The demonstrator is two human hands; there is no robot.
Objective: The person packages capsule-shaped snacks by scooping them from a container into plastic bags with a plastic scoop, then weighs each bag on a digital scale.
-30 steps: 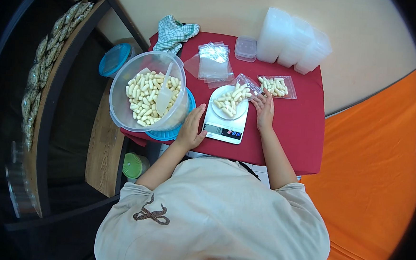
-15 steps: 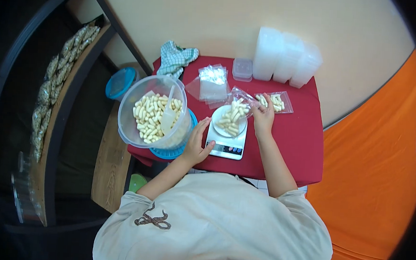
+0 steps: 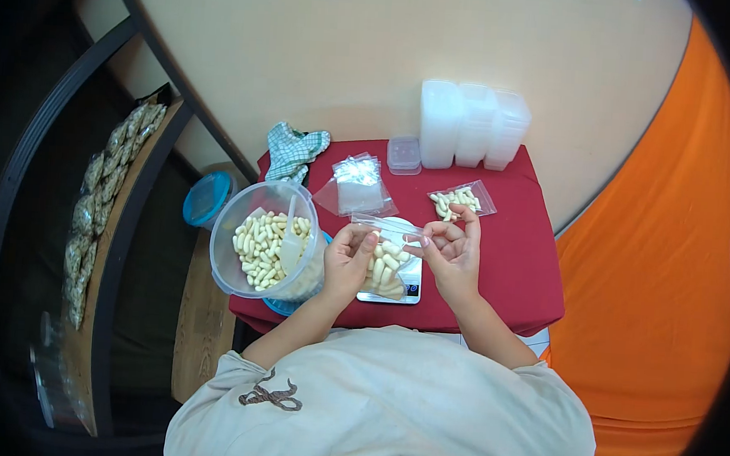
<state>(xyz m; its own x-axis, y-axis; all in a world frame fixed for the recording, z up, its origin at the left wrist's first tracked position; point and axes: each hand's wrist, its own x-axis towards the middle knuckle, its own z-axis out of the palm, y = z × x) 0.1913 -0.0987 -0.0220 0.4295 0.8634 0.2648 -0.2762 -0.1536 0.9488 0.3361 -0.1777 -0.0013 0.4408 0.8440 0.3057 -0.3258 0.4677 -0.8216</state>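
Between my two hands hangs a clear plastic bag (image 3: 386, 267) of pale, short stick-shaped pieces, above a white kitchen scale (image 3: 413, 283) that it partly hides. My left hand (image 3: 349, 262) pinches the bag's upper left side. At the upper right edge, my right hand (image 3: 454, 254) grips the bag between thumb and fingers, some other fingers raised. Left of my left hand stands a clear bucket (image 3: 223, 257) of the same pale pieces, a white scoop (image 3: 293, 244) resting in it. A filled bag (image 3: 460, 202) lies flat beyond my right hand.
Flat clear bags (image 3: 359, 190) lie on the red tablecloth (image 3: 505, 262) behind the scale. Farther back are a checked cloth (image 3: 294, 151), a small clear container (image 3: 404, 155) and tall stacks of plastic containers (image 3: 471, 126). A shelf (image 3: 134, 247) with packed bags stands left.
The bag has been lifted off the scale and drawn toward me. My left hand has moved from beside the scale to grip the bag. The camera view has shifted.
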